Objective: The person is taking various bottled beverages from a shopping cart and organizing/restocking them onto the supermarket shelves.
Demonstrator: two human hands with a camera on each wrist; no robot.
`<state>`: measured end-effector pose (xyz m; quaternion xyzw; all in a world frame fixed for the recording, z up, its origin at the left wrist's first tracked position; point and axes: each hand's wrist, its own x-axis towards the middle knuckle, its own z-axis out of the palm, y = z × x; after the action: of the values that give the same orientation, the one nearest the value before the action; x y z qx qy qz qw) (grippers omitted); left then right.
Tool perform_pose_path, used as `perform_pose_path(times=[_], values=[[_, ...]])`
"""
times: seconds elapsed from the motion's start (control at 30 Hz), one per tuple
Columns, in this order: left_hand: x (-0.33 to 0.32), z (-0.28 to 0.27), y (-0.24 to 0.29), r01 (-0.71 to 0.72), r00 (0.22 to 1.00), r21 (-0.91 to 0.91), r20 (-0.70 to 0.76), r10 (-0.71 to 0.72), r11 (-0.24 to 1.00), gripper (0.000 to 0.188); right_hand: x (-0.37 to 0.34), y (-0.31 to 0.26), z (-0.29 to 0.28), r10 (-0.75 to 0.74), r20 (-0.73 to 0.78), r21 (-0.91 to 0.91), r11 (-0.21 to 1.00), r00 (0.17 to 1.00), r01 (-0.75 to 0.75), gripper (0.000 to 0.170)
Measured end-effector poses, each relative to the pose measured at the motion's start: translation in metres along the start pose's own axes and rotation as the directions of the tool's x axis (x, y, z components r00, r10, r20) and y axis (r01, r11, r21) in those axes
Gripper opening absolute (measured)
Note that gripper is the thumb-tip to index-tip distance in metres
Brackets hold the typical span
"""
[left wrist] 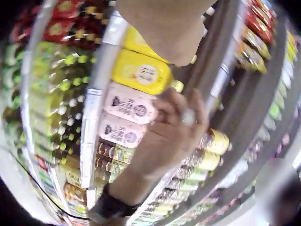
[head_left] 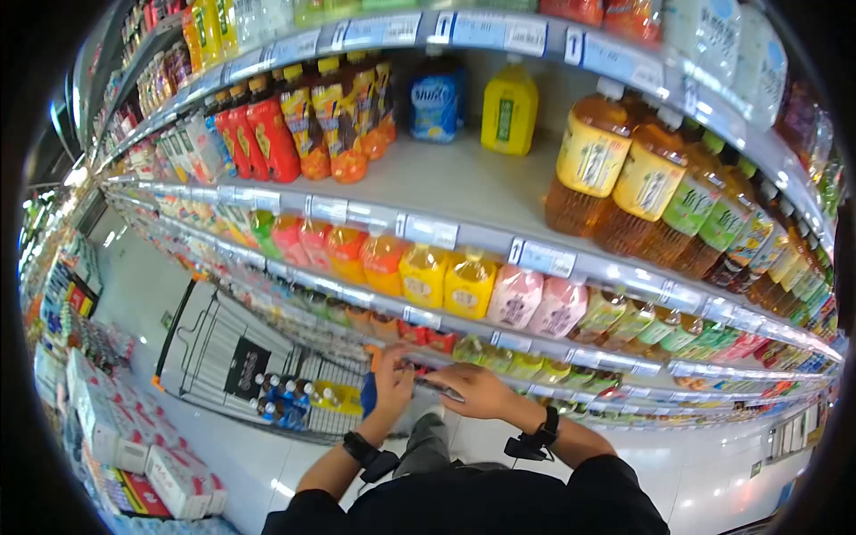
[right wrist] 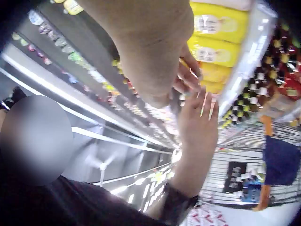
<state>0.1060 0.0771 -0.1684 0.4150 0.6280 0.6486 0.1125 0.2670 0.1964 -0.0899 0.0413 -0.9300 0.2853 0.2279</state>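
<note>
In the head view, my left hand [head_left: 390, 382] and right hand [head_left: 478, 390] are held close together at waist height, in front of the drink shelves. The right wrist view shows the left hand [right wrist: 199, 117] with its fingers extended, their tips close by the right hand's fingers. From the left wrist view, the right hand [left wrist: 171, 129] has loosely bent fingers and a pale band-like spot on one finger. It overlaps pink-labelled bottles [left wrist: 123, 104] and a yellow bottle [left wrist: 141, 73] on the shelf behind. No held object shows in either hand.
A wire shopping cart [head_left: 192, 348] stands at the left, with blue-labelled bottles [head_left: 283, 412] and yellow bottles [head_left: 337, 398] inside. Dark blue cloth [right wrist: 281, 162] hangs by its orange-ended handle. Shelves of bottles curve across the front; stacked white cartons [head_left: 107, 410] line the left aisle.
</note>
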Motion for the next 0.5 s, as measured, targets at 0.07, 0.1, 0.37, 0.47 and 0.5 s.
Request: perform_pose_path(times=[0.07,0.1,0.37,0.47,0.5], values=[[-0.055,-0.001,-0.033,0.213,0.977,0.135,-0.051,-0.208,0.968,0.030,-0.047,0.025,0.061,0.190,0.281,-0.012,0.981,0.941,-0.194,0.045],[-0.080,-0.004,-0.049,0.283,0.958,0.139,0.015,-0.287,0.949,0.027,-0.068,0.030,0.079,0.271,0.478,-0.058,0.959,0.835,-0.278,0.046],[-0.219,-0.052,-0.132,0.796,0.409,0.170,0.556,-0.723,0.581,0.023,-0.170,0.007,0.159,0.594,0.667,-0.393,0.794,0.450,-0.464,0.045],[-0.236,-0.069,-0.118,0.963,0.157,0.115,0.488,-0.858,0.242,0.026,-0.156,-0.001,0.167,0.582,0.651,-0.383,0.806,0.487,-0.451,0.045],[-0.241,-0.075,-0.117,0.971,0.165,0.078,0.460,-0.872,0.225,0.028,-0.148,-0.001,0.173,0.585,0.645,-0.397,0.806,0.491,-0.439,0.045]])
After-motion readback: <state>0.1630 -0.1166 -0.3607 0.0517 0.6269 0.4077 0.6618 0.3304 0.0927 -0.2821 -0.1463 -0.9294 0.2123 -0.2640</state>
